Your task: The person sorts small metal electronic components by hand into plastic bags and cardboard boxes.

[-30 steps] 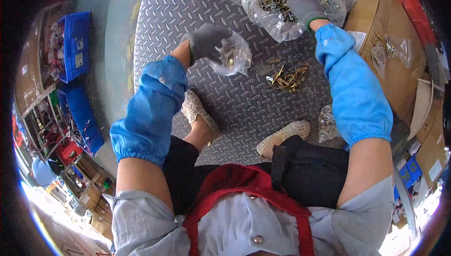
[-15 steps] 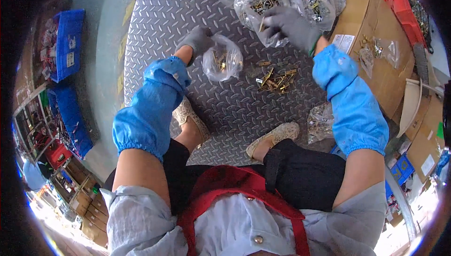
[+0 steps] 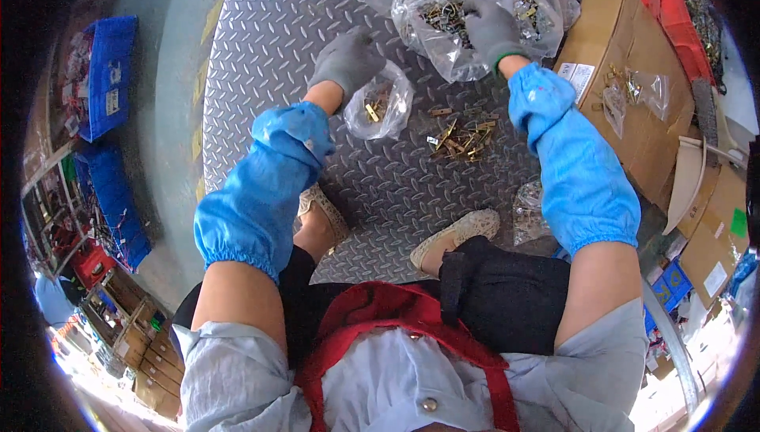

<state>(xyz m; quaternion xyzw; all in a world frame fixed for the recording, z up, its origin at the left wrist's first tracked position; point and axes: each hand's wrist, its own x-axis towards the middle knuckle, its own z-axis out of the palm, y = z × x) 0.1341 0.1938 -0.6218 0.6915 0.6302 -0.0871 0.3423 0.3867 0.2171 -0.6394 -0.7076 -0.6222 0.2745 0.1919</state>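
Note:
My left hand (image 3: 348, 58), in a grey glove, is at the upper left edge of a small clear plastic bag (image 3: 401, 98). Its fingers are curled; whatever they may hold is hidden. A few brass-coloured metal pieces (image 3: 374, 109) lie inside that bag. My right hand (image 3: 492, 30), gloved too, is at the mouth of a larger clear bag (image 3: 412, 24) filled with small metal parts (image 3: 446, 19). The fingertips reach in among the parts, so their grip does not show. A loose pile of brass-coloured metal pieces (image 3: 467, 139) sits on the plate between my arms.
A second bag of metal parts (image 3: 526, 8) stands beside the large one. To the right is a cardboard box (image 3: 633, 60) with small bags of parts on top. Near my shoe, another clear bag (image 3: 529, 214) lies on the diamond-plate surface (image 3: 269, 60). Blue bins (image 3: 111, 76) stand far left.
My right hand has moved away from me over the large bag, and the small brass-coloured piece at its fingers no longer shows. My left hand has shifted right, over the small bag's edge.

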